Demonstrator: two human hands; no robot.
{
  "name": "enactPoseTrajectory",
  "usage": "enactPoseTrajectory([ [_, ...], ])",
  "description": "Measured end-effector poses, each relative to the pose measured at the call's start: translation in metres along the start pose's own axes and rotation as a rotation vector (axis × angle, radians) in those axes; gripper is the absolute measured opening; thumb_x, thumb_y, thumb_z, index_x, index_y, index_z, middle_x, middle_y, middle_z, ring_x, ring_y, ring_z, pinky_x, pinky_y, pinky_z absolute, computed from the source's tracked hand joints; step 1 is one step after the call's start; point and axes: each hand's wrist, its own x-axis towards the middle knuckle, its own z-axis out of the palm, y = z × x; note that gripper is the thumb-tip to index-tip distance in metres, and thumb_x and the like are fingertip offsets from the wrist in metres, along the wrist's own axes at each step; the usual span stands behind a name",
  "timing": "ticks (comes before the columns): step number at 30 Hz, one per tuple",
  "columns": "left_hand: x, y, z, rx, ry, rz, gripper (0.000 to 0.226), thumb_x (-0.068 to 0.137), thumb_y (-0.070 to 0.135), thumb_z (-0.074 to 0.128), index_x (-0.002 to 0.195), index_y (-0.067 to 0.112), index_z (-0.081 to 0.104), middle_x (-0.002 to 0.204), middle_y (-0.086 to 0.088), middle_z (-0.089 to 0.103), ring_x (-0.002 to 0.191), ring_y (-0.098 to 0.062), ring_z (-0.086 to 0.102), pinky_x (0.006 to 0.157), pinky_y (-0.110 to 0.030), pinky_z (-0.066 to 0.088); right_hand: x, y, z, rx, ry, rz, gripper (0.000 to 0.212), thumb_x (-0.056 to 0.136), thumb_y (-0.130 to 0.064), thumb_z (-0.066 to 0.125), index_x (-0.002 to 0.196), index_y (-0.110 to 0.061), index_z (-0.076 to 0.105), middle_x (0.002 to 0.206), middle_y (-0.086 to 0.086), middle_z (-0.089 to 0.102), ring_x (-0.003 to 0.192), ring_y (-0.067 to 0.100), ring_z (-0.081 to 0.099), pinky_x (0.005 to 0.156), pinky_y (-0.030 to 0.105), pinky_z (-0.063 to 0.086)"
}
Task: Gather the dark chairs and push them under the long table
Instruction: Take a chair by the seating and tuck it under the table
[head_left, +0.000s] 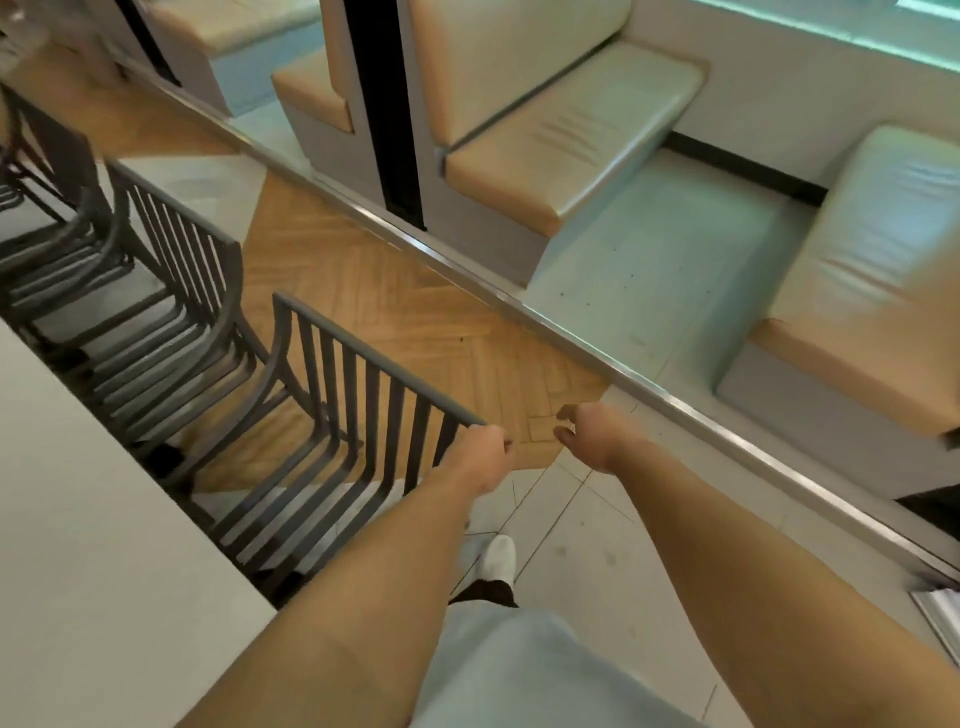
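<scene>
The left hand (480, 453) grips the top rail of the nearest dark chair (332, 415), whose seat sits partly under the long table (78, 519). The right hand (589, 434) hangs free beside it, fingers loosely curled around nothing.

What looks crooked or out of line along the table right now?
Nothing looks damaged or spilled. The nearest chair sits slightly angled to the long table, its seat only partly under; the left hand grips its backrest corner. The right hand holds nothing.
</scene>
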Motion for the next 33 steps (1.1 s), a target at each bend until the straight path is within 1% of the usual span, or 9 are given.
enactPoseTrajectory([
  [5, 0.085, 0.017, -0.052, -0.057, -0.02, 0.01, 0.025, 0.105, 0.03, 0.051, 0.118, 0.019, 0.069, 0.096, -0.001, 0.069, 0.083, -0.017, 0.067, 0.081, -0.04, 0.06, 0.082, 0.008, -0.067, -0.07, 0.031, -0.046, 0.042, 0.104, -0.044, 0.048, 0.136, -0.021, 0.06, 0.125, 0.004, 0.068, 0.112, 0.026, 0.064, 0.095, 0.041, 0.055],
  [8, 0.121, 0.019, -0.076, -0.08, 0.008, -0.011, 0.028, 0.106, 0.031, 0.049, 0.123, 0.016, 0.067, 0.101, -0.002, 0.068, 0.078, -0.013, 0.066, 0.069, -0.03, 0.058, 0.127, 0.01, -0.093, -0.079, 0.026, -0.063, 0.041, 0.103, -0.045, 0.048, 0.135, -0.023, 0.061, 0.125, 0.004, 0.069, 0.11, 0.026, 0.065, 0.093, 0.041, 0.055],
  [10, 0.142, 0.017, -0.088, -0.094, 0.039, -0.049, 0.031, 0.107, 0.031, 0.048, 0.124, 0.013, 0.067, 0.107, -0.007, 0.068, 0.072, -0.012, 0.062, 0.056, -0.024, 0.047, 0.158, 0.008, -0.108, -0.1, 0.016, -0.102, 0.041, 0.103, -0.045, 0.047, 0.134, -0.023, 0.062, 0.124, 0.003, 0.069, 0.11, 0.026, 0.065, 0.092, 0.04, 0.055],
  [12, 0.159, 0.014, -0.099, -0.111, 0.073, -0.095, 0.031, 0.107, 0.029, 0.048, 0.124, 0.013, 0.068, 0.106, -0.008, 0.071, 0.072, -0.013, 0.061, 0.056, -0.024, 0.043, 0.189, 0.003, -0.12, -0.116, -0.009, -0.161, 0.041, 0.103, -0.044, 0.047, 0.135, -0.022, 0.061, 0.126, 0.004, 0.069, 0.112, 0.027, 0.064, 0.094, 0.041, 0.054],
  [16, 0.192, 0.006, -0.11, -0.182, 0.144, -0.233, 0.03, 0.105, 0.029, 0.048, 0.111, 0.012, 0.071, 0.102, -0.009, 0.072, 0.08, -0.02, 0.062, 0.067, -0.032, 0.051, 0.252, -0.012, -0.139, -0.197, -0.065, -0.301, 0.043, 0.103, -0.043, 0.048, 0.137, -0.021, 0.06, 0.13, 0.005, 0.067, 0.117, 0.028, 0.063, 0.098, 0.043, 0.052],
  [21, 0.219, 0.001, -0.136, -0.328, 0.28, -0.487, 0.032, 0.106, 0.034, 0.045, 0.111, 0.013, 0.069, 0.099, -0.007, 0.066, 0.08, -0.022, 0.056, 0.069, -0.031, 0.042, 0.335, -0.048, -0.164, -0.335, -0.158, -0.546, 0.039, 0.1, -0.041, 0.05, 0.13, -0.02, 0.065, 0.12, 0.01, 0.069, 0.109, 0.032, 0.064, 0.093, 0.044, 0.054],
  [26, 0.218, 0.006, -0.148, -0.414, 0.414, -0.759, 0.025, 0.104, 0.031, 0.045, 0.092, 0.019, 0.062, 0.088, -0.003, 0.064, 0.082, -0.026, 0.061, 0.072, -0.035, 0.05, 0.382, -0.088, -0.182, -0.475, -0.237, -0.773, 0.038, 0.099, -0.04, 0.05, 0.127, -0.023, 0.067, 0.12, 0.014, 0.068, 0.107, 0.036, 0.064, 0.091, 0.042, 0.055],
  [30, 0.209, 0.005, -0.148, -0.512, 0.524, -0.925, 0.026, 0.105, 0.03, 0.045, 0.096, 0.015, 0.065, 0.09, -0.006, 0.067, 0.087, -0.03, 0.066, 0.073, -0.036, 0.053, 0.402, -0.123, -0.185, -0.582, -0.26, -0.939, 0.037, 0.098, -0.039, 0.049, 0.123, -0.023, 0.07, 0.121, 0.011, 0.069, 0.113, 0.037, 0.063, 0.096, 0.044, 0.053],
  [33, 0.2, -0.002, -0.149, -0.571, 0.605, -1.017, 0.031, 0.104, 0.031, 0.045, 0.11, 0.014, 0.071, 0.102, -0.007, 0.071, 0.094, -0.03, 0.066, 0.081, -0.04, 0.055, 0.404, -0.154, -0.18, -0.634, -0.287, -1.025, 0.036, 0.1, -0.037, 0.052, 0.129, -0.022, 0.068, 0.127, 0.01, 0.068, 0.115, 0.036, 0.062, 0.097, 0.044, 0.052],
])
